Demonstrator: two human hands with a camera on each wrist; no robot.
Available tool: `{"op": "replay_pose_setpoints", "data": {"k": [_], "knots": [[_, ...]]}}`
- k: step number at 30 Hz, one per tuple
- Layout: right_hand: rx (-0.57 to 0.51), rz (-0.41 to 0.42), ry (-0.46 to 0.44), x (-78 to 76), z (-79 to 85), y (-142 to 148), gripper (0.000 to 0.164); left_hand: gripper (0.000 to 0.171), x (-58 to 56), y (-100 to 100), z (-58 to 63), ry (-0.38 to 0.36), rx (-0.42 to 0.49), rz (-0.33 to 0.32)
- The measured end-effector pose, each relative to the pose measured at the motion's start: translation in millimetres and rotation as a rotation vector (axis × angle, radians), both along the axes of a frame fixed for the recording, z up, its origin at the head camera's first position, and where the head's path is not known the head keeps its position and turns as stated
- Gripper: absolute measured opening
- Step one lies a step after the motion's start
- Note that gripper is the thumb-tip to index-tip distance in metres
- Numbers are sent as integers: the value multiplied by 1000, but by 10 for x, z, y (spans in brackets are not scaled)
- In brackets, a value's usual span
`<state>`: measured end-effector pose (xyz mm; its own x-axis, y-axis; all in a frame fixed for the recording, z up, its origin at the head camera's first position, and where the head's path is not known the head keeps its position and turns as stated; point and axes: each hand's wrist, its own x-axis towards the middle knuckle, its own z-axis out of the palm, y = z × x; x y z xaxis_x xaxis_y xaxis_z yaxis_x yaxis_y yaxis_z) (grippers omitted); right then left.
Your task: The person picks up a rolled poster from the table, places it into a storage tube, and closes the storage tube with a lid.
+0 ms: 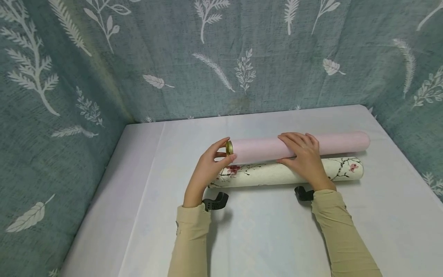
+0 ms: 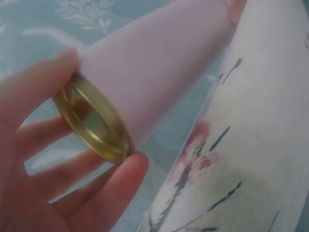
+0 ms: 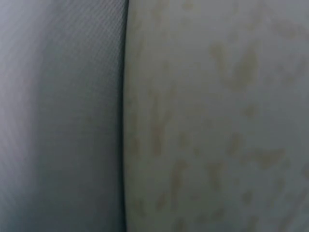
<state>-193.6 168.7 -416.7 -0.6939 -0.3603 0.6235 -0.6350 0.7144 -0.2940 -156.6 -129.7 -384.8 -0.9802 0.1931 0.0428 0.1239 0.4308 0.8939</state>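
Observation:
A long pink roll (image 1: 256,149) lies crosswise, with a gold-coloured ring (image 2: 91,121) at its left end. Thumb and fingers of my left hand (image 1: 209,163) pinch that ringed end from opposite sides, and the other fingers spread behind it. My right hand (image 1: 303,157) grips the pink roll near its middle, fingers over the top and thumb on the near side. Just in front lies a cream roll (image 1: 266,175) with dark branches and red blossoms, passing under the right hand. Up close, the right wrist view shows only the cream roll (image 3: 217,116) and white cloth; that hand is outside it.
Both rolls are on a table with a white cloth (image 1: 263,231). Green curtains (image 1: 173,50) with white leaf prints stand behind and at both sides. A black wrist device (image 1: 216,201) sits by the left wrist, another (image 1: 303,193) by the right.

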Motion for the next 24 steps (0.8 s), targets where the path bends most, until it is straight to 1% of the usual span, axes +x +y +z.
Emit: {"op": "replay_pose_setpoints", "data": {"k": [2,5,10,14,18,24], "knots": [[2,-4,3,-2,-6,8,73,58,-2,16,3,8,7,-9],[4,-7,2,-7,-15,16,73,57,10,28,33,-17,25,-18],[5,-7,0,-7,-12,27,73,56,88,39,175,-94,90,-52],[10,-3,-1,-3,-3,19,74,55,147,33,258,-99,116,-66],[3,1,3,-2,-4,21,73,54,152,34,277,-89,147,-78],[5,-7,7,-10,2,25,73,53,130,42,263,-88,182,-80]]}}
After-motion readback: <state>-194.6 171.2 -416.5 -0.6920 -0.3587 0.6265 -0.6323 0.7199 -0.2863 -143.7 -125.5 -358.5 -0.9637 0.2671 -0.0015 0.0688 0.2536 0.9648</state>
